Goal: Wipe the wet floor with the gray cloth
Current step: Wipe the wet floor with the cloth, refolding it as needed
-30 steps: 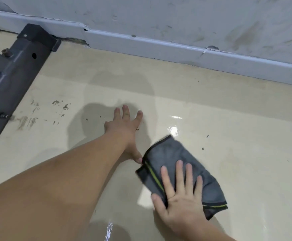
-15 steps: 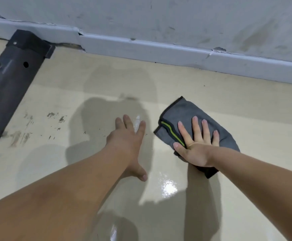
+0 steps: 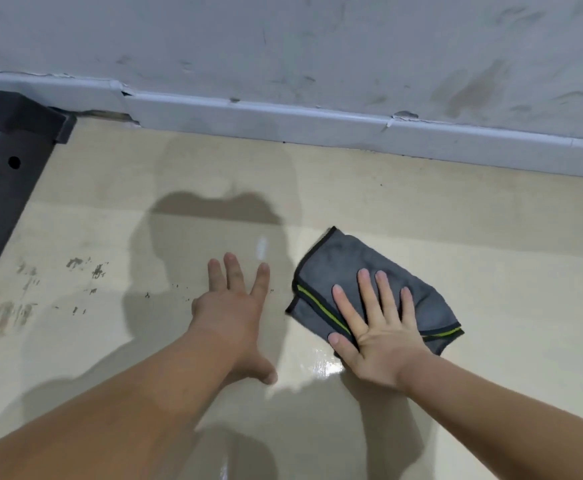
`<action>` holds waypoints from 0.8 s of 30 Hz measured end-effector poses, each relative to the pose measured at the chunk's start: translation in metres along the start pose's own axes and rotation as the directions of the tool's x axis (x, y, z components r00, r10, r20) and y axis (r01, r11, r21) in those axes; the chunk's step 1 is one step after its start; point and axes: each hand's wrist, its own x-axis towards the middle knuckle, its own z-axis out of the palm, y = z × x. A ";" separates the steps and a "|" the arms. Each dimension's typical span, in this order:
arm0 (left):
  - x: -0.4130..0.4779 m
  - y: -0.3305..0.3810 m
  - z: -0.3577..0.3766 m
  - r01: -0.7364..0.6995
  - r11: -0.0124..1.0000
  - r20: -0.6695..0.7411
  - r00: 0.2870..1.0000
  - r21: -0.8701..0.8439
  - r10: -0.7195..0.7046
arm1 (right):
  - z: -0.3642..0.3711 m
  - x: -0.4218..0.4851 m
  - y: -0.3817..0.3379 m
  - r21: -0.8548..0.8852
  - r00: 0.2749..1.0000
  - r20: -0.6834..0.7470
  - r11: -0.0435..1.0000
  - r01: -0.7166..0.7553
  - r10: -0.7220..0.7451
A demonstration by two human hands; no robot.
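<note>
The gray cloth [image 3: 383,285] is laid folded on the cream floor [image 3: 491,271], right of the middle of the view and well short of the wall. It is edged in black, with a yellow-green stripe showing along its fold. The right hand [image 3: 380,327] is pressed flat on the near part of the cloth, fingers straight and spread, the thumb reaching off its near-left edge. The left hand [image 3: 234,310] is planted palm-down on the bare floor just beside the cloth (not touching it), its fingers also straight and spread, the thumb turned out to the right. A glossy wet patch [image 3: 324,367] is seen between the two wrists. Dark scuff marks [image 3: 85,271] are scattered to the left, near a dark metal beam [image 3: 2,188]. A chipped white baseboard [image 3: 283,123] is set along the stained wall [image 3: 318,46].
</note>
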 end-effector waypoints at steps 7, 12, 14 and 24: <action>-0.012 0.022 -0.009 0.187 0.981 0.036 0.982 -0.054 -0.185 | -0.003 -0.010 0.050 -0.169 0.945 0.081 0.930 0.326 -0.317; -0.026 0.109 -0.012 0.067 0.989 -0.100 0.992 -0.133 -0.080 | -0.014 -0.016 0.099 -0.030 0.981 0.111 0.986 0.166 -0.161; -0.035 0.147 -0.010 -0.018 0.978 -0.114 0.993 -0.209 -0.006 | -0.009 -0.033 0.130 0.012 0.991 0.118 0.998 0.069 -0.070; -0.056 0.306 -0.083 -0.169 0.985 0.012 0.986 0.018 0.169 | 0.053 -0.139 0.271 0.072 0.991 0.087 0.992 -0.106 0.100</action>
